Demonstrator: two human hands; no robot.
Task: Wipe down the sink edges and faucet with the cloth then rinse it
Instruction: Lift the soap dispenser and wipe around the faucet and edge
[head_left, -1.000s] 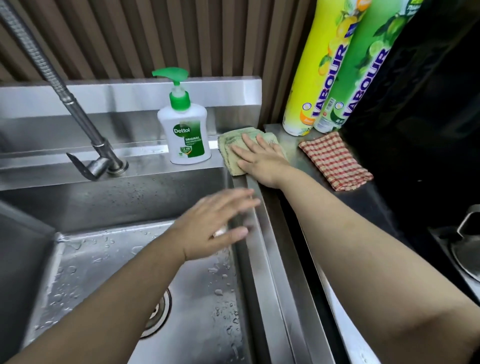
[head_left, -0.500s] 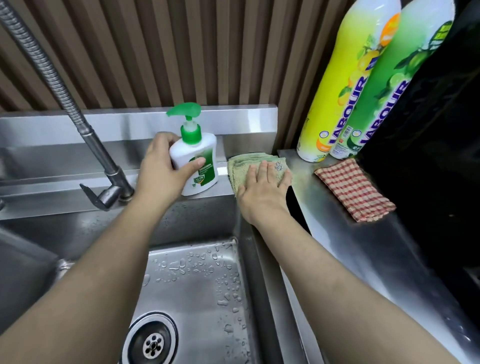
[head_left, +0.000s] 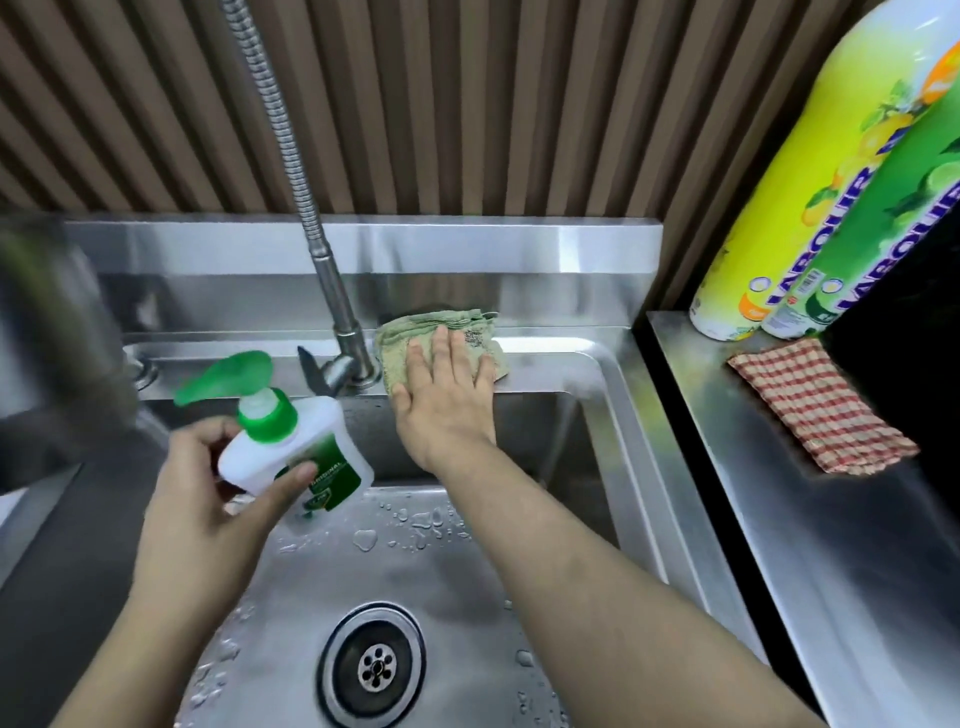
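Note:
A folded green cloth (head_left: 410, 336) lies on the back ledge of the steel sink (head_left: 571, 358), right beside the faucet base. My right hand (head_left: 441, 400) presses flat on the cloth, fingers spread. The faucet (head_left: 340, 306) rises from the ledge as a ribbed flexible hose, its lever pointing toward me. My left hand (head_left: 208, 499) grips a white soap bottle (head_left: 301, 441) with a green pump and holds it tilted in the air above the basin. Water drops dot the basin floor around the drain (head_left: 375, 667).
A steel counter (head_left: 831, 545) runs along the right, carrying a red checked cloth (head_left: 815, 410) and two tall yellow and green bottles (head_left: 810, 208) at the back. A ribbed brown wall stands behind the sink. A blurred dark shape (head_left: 47, 338) fills the left edge.
My left hand reached to the soap bottle, took hold of it and lifted it off the ledge over the basin. My right hand slid the cloth left along the ledge toward the faucet.

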